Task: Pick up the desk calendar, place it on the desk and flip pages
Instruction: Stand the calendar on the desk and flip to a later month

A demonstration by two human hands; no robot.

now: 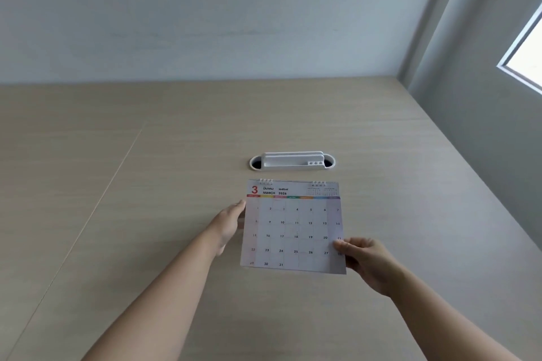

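Observation:
The desk calendar (293, 227) is spiral-bound at its top edge and shows the March 2026 page facing me, with a red 3 at its upper left. It sits over the middle of the light wooden desk (146, 184). My left hand (230, 224) holds its left edge, with the fingers hidden behind the page. My right hand (366, 261) pinches the lower right corner of the page between thumb and fingers. Whether the calendar's base touches the desk is hidden behind the page.
A white plastic cable-port organiser (292, 161) is set into the desk just beyond the calendar. A pale wall rises behind the desk, and a side wall with a window (525, 47) closes the right.

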